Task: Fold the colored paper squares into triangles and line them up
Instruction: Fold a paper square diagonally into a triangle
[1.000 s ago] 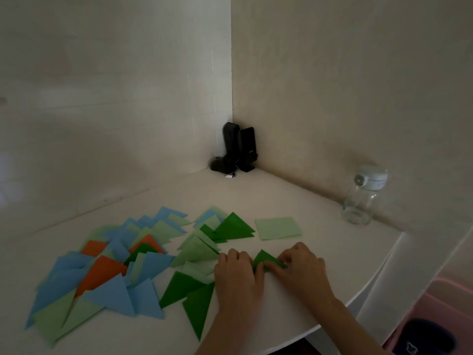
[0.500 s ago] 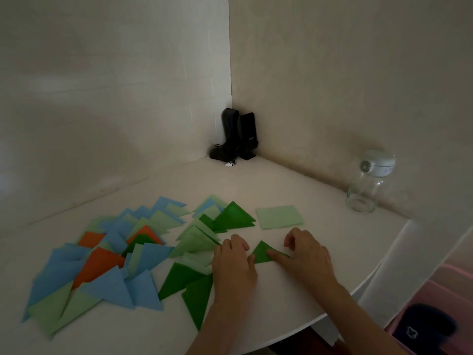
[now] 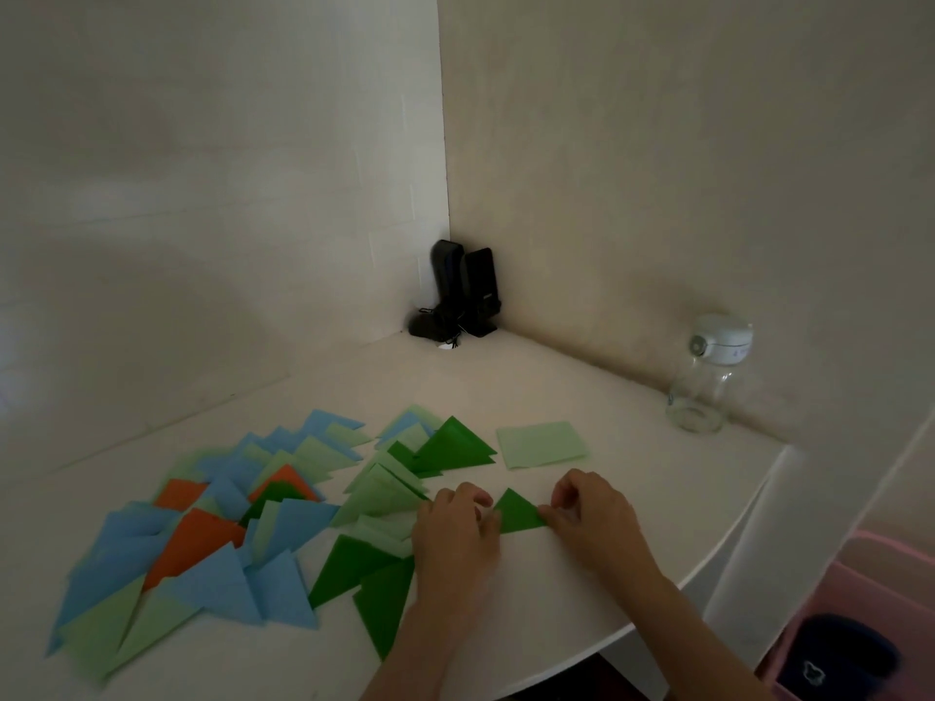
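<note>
A small dark green paper triangle (image 3: 517, 513) lies flat on the white table (image 3: 582, 614) between my two hands. My left hand (image 3: 455, 536) presses its left corner with the fingertips. My right hand (image 3: 592, 518) pinches its right corner between thumb and fingers. A light green unfolded square (image 3: 542, 444) lies just behind. To the left spreads a pile of several folded triangles in blue (image 3: 217, 589), orange (image 3: 195, 543), light green (image 3: 384, 493) and dark green (image 3: 453, 447).
A clear glass jar with a white lid (image 3: 708, 382) stands at the back right by the wall. Two black speakers (image 3: 463, 290) sit in the corner. The table's curved front edge runs at the right; a pink bin (image 3: 860, 624) is below it.
My hands have moved apart along the small dark green triangle, from bunched over it to its two corners, so more of it shows. The view has shifted slightly.
</note>
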{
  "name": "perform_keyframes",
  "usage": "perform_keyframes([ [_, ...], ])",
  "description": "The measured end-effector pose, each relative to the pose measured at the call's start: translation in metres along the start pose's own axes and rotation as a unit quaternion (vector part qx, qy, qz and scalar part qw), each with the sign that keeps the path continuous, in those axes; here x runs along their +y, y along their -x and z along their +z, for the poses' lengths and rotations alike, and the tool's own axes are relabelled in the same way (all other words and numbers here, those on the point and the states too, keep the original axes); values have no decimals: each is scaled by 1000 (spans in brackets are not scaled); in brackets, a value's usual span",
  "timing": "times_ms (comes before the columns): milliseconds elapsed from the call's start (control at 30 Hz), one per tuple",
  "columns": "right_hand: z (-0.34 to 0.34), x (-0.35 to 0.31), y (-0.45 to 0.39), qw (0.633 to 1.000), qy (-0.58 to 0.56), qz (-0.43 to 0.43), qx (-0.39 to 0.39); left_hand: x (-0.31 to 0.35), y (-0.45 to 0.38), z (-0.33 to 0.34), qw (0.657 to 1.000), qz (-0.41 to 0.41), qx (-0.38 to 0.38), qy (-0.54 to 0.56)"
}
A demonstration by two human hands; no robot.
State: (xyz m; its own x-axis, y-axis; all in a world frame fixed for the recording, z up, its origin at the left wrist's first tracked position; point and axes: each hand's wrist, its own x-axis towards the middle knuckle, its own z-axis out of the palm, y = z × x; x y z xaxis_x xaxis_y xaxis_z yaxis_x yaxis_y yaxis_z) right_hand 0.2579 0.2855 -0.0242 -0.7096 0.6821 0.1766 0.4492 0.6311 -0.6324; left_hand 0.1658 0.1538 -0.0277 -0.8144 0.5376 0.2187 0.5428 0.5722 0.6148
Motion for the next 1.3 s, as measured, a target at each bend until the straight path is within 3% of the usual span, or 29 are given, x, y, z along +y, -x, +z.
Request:
perform_keyframes([
  [133,0,-2,1,1000,5,4,-1,12,3,7,994,-8,26,-104],
  [300,-7,7,-4,998,-44,-10,-34,0,2,5,998,24,52,-32],
  [400,-11,10,-2,998,-60,-14,-33,-2,4,4,997,36,62,-43],
  [567,-9,7,4,997,-71,-28,-7,20,7,3,994,43,5,-96],
  [733,-10,8,1,997,-67,-21,-33,18,-6,1,999,2,-47,3],
  [833,-21,8,-7,995,-92,-8,-20,15,-12,-7,999,35,-38,-8],
  [933,-23,3,-19,991,-47,-84,91,4,-26,-19,998,44,1,-53],
  [1000,-15,0,-28,985,-12,-134,108,-5,-42,-23,997,40,21,-56],
  [1133,4,-4,-51,981,81,-152,89,-19,-66,-32,991,45,57,-112],
  [1300,18,-5,-64,984,149,-93,7,-27,-77,-35,978,45,78,-190],
])
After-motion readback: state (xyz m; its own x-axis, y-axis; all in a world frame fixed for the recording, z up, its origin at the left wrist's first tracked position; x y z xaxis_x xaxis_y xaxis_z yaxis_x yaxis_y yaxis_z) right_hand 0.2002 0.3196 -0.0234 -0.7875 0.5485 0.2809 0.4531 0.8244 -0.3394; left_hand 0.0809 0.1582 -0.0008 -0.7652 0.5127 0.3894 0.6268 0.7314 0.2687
